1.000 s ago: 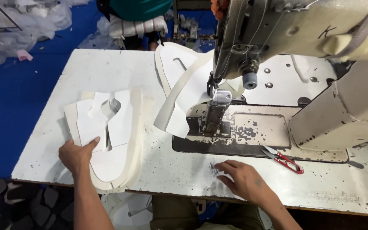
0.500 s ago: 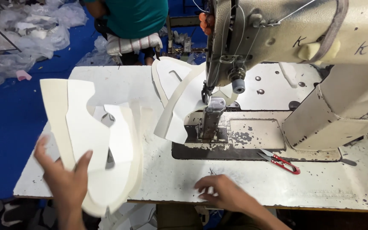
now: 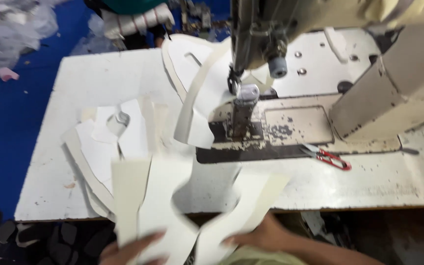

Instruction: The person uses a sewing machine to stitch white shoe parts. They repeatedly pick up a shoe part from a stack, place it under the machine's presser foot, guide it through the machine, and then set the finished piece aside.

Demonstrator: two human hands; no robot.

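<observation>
Both hands low at the near table edge, left hand (image 3: 128, 248) and right hand (image 3: 256, 235) each gripping the white cut piece (image 3: 172, 196), stack of pieces (image 3: 109, 142) just beyond the left hand

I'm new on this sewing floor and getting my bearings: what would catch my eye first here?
First, the big cream sewing machine filling the upper right of the white table. Next, the pale cut piece held up at the near edge by the left hand and right hand. Red-handled snips lie by the machine's base.
</observation>
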